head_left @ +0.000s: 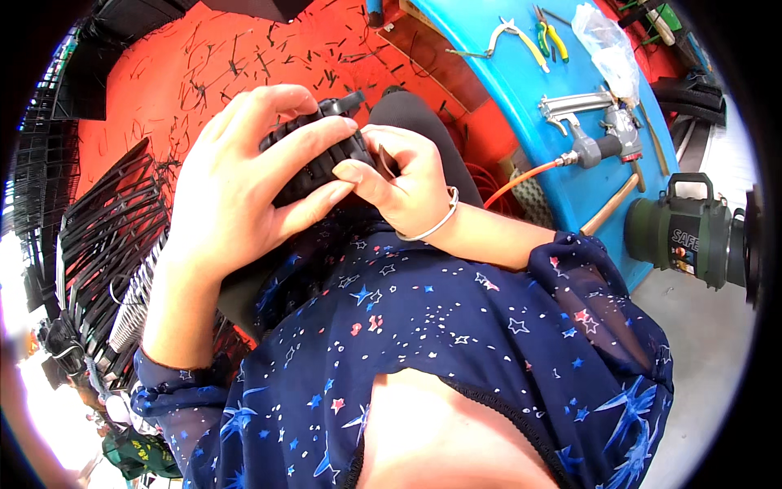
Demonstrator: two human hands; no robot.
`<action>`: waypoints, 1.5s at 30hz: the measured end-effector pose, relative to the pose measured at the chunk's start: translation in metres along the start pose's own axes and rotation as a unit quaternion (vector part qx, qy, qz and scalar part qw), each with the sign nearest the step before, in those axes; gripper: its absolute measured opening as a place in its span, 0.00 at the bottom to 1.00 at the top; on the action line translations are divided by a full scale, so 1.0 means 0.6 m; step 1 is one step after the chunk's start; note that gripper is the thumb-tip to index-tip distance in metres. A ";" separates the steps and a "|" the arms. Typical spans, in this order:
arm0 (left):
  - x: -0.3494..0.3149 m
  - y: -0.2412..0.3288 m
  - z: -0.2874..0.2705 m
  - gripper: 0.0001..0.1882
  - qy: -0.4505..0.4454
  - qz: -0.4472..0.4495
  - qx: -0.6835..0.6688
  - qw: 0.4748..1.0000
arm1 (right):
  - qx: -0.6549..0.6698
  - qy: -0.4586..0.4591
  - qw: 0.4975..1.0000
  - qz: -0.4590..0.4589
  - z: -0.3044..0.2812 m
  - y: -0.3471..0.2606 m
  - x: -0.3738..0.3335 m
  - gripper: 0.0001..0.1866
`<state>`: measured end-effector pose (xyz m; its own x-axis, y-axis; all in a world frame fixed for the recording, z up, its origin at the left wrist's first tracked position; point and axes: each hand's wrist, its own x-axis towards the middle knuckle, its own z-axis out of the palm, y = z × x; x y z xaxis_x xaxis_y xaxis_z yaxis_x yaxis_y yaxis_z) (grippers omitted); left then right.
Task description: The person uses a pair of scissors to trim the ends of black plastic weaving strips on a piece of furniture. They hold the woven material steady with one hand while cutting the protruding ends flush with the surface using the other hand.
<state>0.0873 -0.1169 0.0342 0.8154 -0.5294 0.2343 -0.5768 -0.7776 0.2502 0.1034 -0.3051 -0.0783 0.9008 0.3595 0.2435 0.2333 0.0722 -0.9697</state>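
A black, ribbed plastic-looking object is held between my two hands above my lap. Its exact kind is hard to make out, as my fingers cover much of it. My left hand wraps over it from the left, thumb and fingers pressed along its sides. My right hand is curled against its right end, with the thumb toward my left fingertips. A small dark brown strip shows between the right thumb and fingers. At the object's upper end sticks out a black rounded piece.
At right, a blue table bears pliers, cutters, a pneumatic nail gun with an orange hose, and a plastic bag. A green jug stands beside it. Stacked black frames stand left; black scraps litter the red floor.
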 end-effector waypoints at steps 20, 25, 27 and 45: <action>-0.033 -0.024 0.013 0.19 0.078 -0.011 -0.083 0.993 | 0.204 0.055 0.946 0.247 -0.048 -0.034 0.025 0.34; -0.032 -0.035 0.007 0.18 0.073 0.004 -0.069 0.995 | 0.371 0.052 0.814 0.445 -0.061 -0.031 -0.014 0.45; -0.031 -0.037 0.001 0.18 0.066 0.009 -0.070 0.995 | 0.404 -0.017 0.788 0.463 -0.062 -0.022 -0.040 0.44; -0.034 -0.033 -0.006 0.21 0.004 -0.002 -0.055 0.998 | -0.410 -0.152 0.884 -0.163 -0.158 -0.122 0.049 0.13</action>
<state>0.0819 -0.0896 0.0278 0.8180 -0.5228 0.2398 -0.5752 -0.7378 0.3532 0.1472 -0.3879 0.0014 0.6262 0.6865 0.3695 0.7616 -0.4371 -0.4785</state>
